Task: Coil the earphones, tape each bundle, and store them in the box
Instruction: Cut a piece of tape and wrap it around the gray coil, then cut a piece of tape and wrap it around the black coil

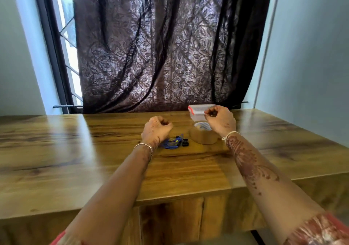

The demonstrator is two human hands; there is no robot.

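Both hands hover above the counter (94,150) with their fingers curled. The left hand (156,129) is a loose fist, and the right hand (220,121) has thumb and forefinger drawn together as if pinching. Whether either grip holds a thin wire cannot be told, since the palms face away. The blue earphones (172,143) lie in a loose tangle on the counter just right of the left wrist, so coiling has probably not begun. To coil well, I would catch the plug end in one grip, wind the cord in even loops round the other hand's fingers, and keep light tension so the loops do not spring open before taping. A small black item (185,142) touches the tangle, perhaps a second set, and could snag when the cord is lifted. The roll of brown tape (203,138) stands just beside it, under the right hand. The lidded clear plastic box (197,110) sits behind the roll before the curtain (160,46), and its lid must come off first.
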